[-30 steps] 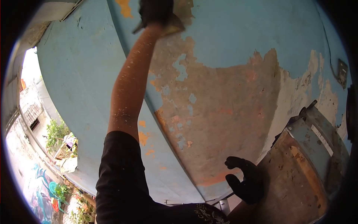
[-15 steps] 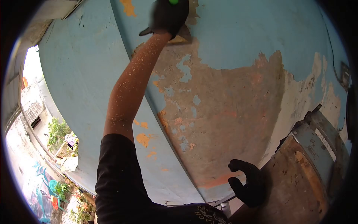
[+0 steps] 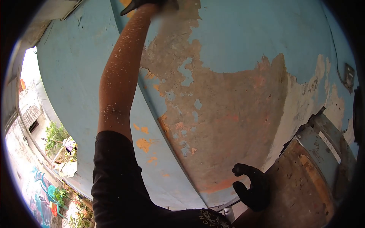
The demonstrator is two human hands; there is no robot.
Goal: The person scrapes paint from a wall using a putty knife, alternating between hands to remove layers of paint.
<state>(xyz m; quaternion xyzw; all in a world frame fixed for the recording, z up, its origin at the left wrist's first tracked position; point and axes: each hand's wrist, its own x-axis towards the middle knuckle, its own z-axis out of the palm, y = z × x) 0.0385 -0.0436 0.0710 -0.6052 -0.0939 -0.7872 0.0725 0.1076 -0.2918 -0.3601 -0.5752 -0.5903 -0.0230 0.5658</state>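
Left grip (image 3: 161, 3) higher (cropped), patchy wall (image 3: 232, 114)

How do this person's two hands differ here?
The left hand is raised to the picture's top edge; the right hand is low, at lower right. The left hand is mostly cut off, so its grip can't be told; the right hand is plainly visible, curled open around a gap. Both wear dark gloves.
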